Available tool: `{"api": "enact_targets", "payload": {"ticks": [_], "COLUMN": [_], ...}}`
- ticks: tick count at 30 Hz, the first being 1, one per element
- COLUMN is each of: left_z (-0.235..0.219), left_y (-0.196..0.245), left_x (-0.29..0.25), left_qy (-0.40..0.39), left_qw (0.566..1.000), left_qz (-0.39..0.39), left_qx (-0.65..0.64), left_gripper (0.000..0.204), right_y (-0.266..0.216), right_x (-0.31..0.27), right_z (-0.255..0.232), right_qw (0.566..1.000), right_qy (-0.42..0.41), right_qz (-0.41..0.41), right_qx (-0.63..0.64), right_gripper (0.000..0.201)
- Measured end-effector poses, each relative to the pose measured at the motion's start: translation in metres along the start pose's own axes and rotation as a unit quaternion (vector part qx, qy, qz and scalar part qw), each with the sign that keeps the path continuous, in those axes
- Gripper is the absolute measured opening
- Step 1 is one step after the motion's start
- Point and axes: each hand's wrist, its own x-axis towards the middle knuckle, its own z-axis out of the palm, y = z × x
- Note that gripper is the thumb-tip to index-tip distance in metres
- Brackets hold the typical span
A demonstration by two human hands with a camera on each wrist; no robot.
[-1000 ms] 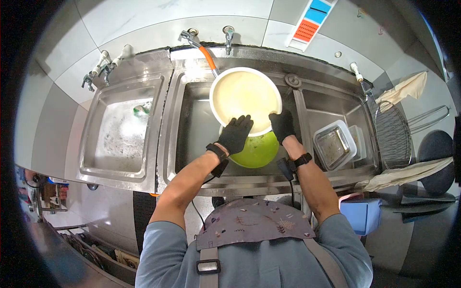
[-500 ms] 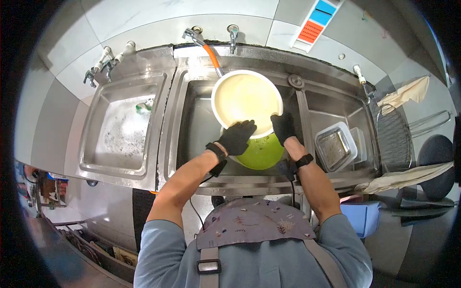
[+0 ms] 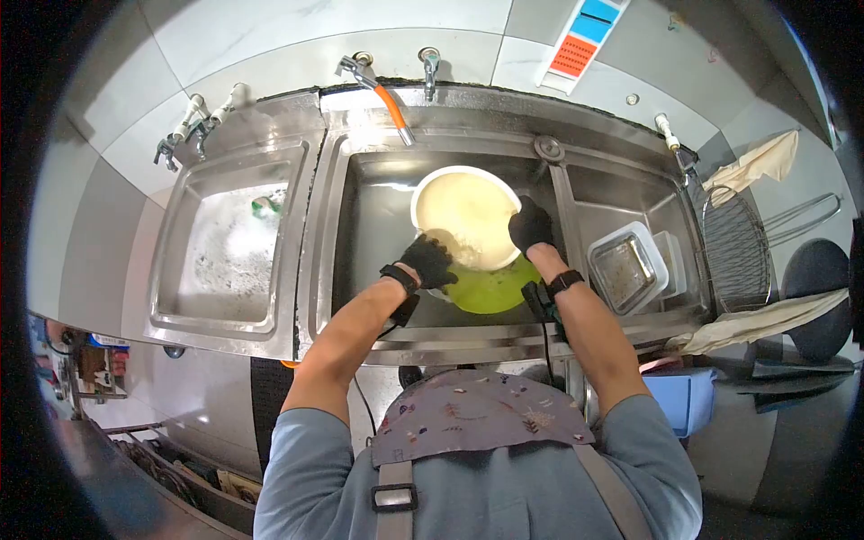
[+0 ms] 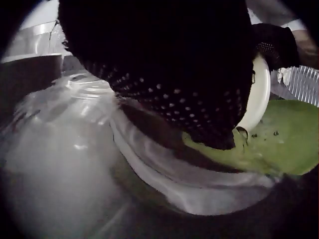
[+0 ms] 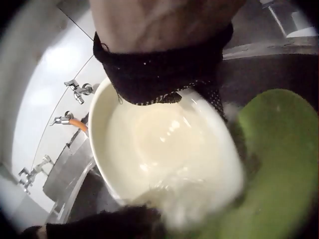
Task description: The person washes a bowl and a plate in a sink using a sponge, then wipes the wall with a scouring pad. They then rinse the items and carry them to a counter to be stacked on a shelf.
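Observation:
A cream basin with a white rim point(image 3: 463, 205) sits tilted in the water of the middle sink, and water splashes over its near side. My right hand point(image 3: 531, 227), in a black glove, grips its rim on the right. My left hand point(image 3: 427, 261), gloved too, is at the basin's near left rim, low over the water; its fingers are mostly hidden. Below both lies a green bowl point(image 3: 486, 292), partly under the basin. In the left wrist view a whitish curved rim point(image 4: 199, 201) shows underwater beneath my left hand.
The left sink point(image 3: 162, 297) holds suds and a green-and-white scrubber point(image 3: 265, 208). White rectangular containers point(image 3: 661, 261) stand in the right sink. An orange hose tap point(image 3: 393, 112) reaches over the middle sink. A wire strainer point(image 3: 738, 252) hangs at the right.
The basin has come down toward me into the water, and its near side now splashes. My left hand has slid from its inner face to the near left rim; the right hand keeps its grip.

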Motion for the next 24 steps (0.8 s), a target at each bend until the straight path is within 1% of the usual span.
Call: {"api": "enact_targets", "payload": {"ticks": [1, 2, 3, 4, 5, 6, 7, 9, 10, 12, 13, 14, 15, 16, 17, 18, 19, 20, 21, 22, 23, 24], "left_z": [-0.003, -0.006, -0.008, -0.011, -0.015, -0.030, -0.034, -0.039, -0.053, -0.083, -0.082, -0.081, -0.078, -0.072, -0.065, -0.057, -0.048, -0.034, -0.024, -0.020, -0.018, -0.019], "left_y": [0.004, 0.006, 0.013, 0.018, 0.023, 0.030, 0.035, 0.041, 0.043, 0.047, 0.046, 0.045, 0.037, 0.024, 0.010, -0.005, -0.017, -0.031, -0.043, -0.048, -0.053, -0.063], "left_x": [0.001, 0.002, 0.000, 0.000, 0.003, 0.006, 0.009, 0.011, 0.011, 0.012, 0.013, 0.015, 0.016, 0.017, 0.016, 0.016, 0.014, 0.012, 0.006, -0.005, -0.015, -0.023], "left_qy": [-0.014, -0.011, -0.039, -0.065, -0.091, -0.175, -0.175, -0.114, -0.110, -0.104, -0.094, -0.084, -0.078, -0.073, -0.068, -0.063, -0.060, 0.033, 0.124, 0.224, 0.320, 0.277], "left_qw": [0.999, 0.999, 0.997, 0.994, 0.990, 0.976, 0.976, 0.961, 0.953, 0.934, 0.931, 0.928, 0.909, 0.889, 0.865, 0.839, 0.810, 0.902, 0.954, 0.939, 0.903, 0.879], "left_qz": [0.000, -0.003, -0.011, -0.019, -0.027, -0.051, -0.053, -0.014, -0.013, -0.009, -0.008, -0.007, 0.008, 0.022, 0.036, 0.050, 0.064, -0.002, -0.068, -0.160, -0.249, -0.309], "left_qx": [-0.043, -0.040, -0.061, -0.082, -0.103, -0.115, -0.116, -0.250, -0.280, -0.340, -0.352, -0.363, -0.408, -0.452, -0.496, -0.538, -0.579, -0.431, -0.265, -0.207, -0.144, -0.236], "left_gripper": [0.058, 0.058, 0.060, 0.062, 0.065, 0.070, 0.070, 0.077, 0.074, 0.068, 0.065, 0.062, 0.061, 0.059, 0.058, 0.057, 0.056, 0.058, 0.060, 0.057, 0.053, 0.057], "right_y": [0.003, 0.006, 0.005, 0.005, 0.004, 0.003, 0.014, 0.032, 0.029, 0.024, 0.037, 0.052, 0.063, 0.050, 0.038, 0.024, 0.016, 0.009, 0.005, 0.004, 0.002, 0.000], "right_x": [0.004, 0.012, 0.014, 0.019, 0.022, 0.023, 0.025, 0.028, 0.026, 0.025, 0.027, 0.024, 0.024, 0.020, 0.017, 0.015, 0.013, 0.012, 0.011, 0.014, 0.013, 0.013], "right_z": [0.008, 0.014, 0.014, 0.014, 0.014, 0.016, 0.029, 0.051, 0.047, 0.037, 0.042, 0.046, 0.050, 0.038, 0.025, 0.010, -0.001, -0.011, -0.018, -0.022, -0.024, -0.024], "right_qw": [0.999, 0.997, 0.997, 0.990, 0.971, 0.954, 0.954, 0.942, 0.942, 0.946, 0.947, 0.958, 0.960, 0.960, 0.967, 0.965, 0.964, 0.977, 0.986, 0.982, 0.982, 0.986], "right_qy": [-0.001, -0.001, -0.001, -0.089, -0.175, -0.231, -0.232, -0.296, -0.296, -0.322, -0.319, -0.283, -0.244, -0.242, -0.237, -0.230, -0.229, -0.186, -0.142, -0.152, -0.152, -0.122], "right_qz": [0.020, 0.039, 0.038, 0.095, 0.151, 0.160, 0.158, 0.107, 0.107, 0.007, 0.007, -0.054, -0.118, -0.118, -0.027, 0.066, 0.067, 0.022, -0.022, -0.023, -0.022, -0.041], "right_qx": [-0.030, -0.060, -0.060, -0.063, -0.066, -0.108, -0.109, -0.115, -0.115, -0.046, -0.045, 0.014, 0.072, 0.073, 0.093, 0.112, 0.114, 0.098, 0.082, 0.105, 0.107, 0.102], "right_gripper": [0.032, 0.031, 0.031, 0.030, 0.029, 0.028, 0.028, 0.029, 0.029, 0.029, 0.029, 0.027, 0.026, 0.026, 0.026, 0.026, 0.026, 0.028, 0.031, 0.034, 0.034, 0.034]}}
